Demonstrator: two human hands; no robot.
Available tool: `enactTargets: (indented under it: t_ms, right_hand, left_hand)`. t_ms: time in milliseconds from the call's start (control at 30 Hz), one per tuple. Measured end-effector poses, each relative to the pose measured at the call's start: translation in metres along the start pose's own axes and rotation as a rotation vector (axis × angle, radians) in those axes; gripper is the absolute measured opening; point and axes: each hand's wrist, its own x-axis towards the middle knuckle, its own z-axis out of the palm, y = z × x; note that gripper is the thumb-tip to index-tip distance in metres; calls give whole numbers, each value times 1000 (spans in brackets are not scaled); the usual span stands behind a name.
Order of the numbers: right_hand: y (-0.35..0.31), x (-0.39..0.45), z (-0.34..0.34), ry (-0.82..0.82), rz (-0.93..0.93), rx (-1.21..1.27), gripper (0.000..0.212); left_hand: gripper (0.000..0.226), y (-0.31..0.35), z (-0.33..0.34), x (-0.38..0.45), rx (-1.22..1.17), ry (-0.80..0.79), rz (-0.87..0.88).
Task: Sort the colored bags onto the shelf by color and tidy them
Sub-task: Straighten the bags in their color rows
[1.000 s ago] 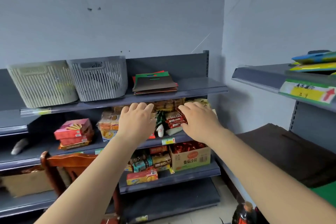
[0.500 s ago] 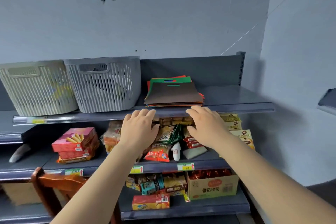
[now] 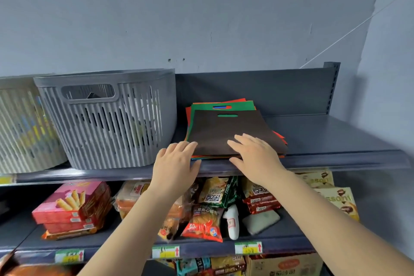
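Note:
A flat stack of bags lies on the top grey shelf [image 3: 324, 139]. A brown bag [image 3: 224, 132] is on top, with a green bag [image 3: 237, 105] and red bags [image 3: 189, 114] showing beneath its edges. My right hand [image 3: 255, 157] rests with straight fingers on the brown bag's front edge. My left hand [image 3: 177, 163] has straight fingers touching the stack's front left corner at the shelf lip. Neither hand holds anything.
A grey slatted basket [image 3: 107, 119] stands just left of the stack, a beige basket [image 3: 20, 127] further left. Snack packets [image 3: 203, 222] and red boxes [image 3: 71, 206] fill the shelf below. To the right of the stack, bare shelf runs to the end upright.
Both hands rose from below the shelf lip onto the stack's front edge. The view moved closer and tilted up toward the top shelf.

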Motion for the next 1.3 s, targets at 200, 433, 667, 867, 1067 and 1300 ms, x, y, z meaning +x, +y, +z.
enactTargets:
  t_ms: [200, 433, 667, 867, 1067, 1300]
  right_hand:
    - [17, 31, 4, -5, 71, 127, 42]
    - [48, 66, 5, 16, 247, 324, 45]
    - [70, 78, 3, 57, 260, 431, 41]
    - [70, 71, 0, 68, 182, 432, 38]
    - [65, 48, -7, 74, 106, 349, 37]
    - [63, 14, -15, -23, 65, 337, 45]
  left_hand:
    - [43, -8, 17, 31, -59, 31, -47]
    - [45, -7, 29, 54, -84, 18, -80]
    - [52, 1, 46, 71, -64, -212, 8]
    - [60, 2, 49, 67, -154, -111, 81]
    - [43, 5, 43, 59, -188, 155, 162]
    - [26, 7, 34, 31, -133, 321, 245]
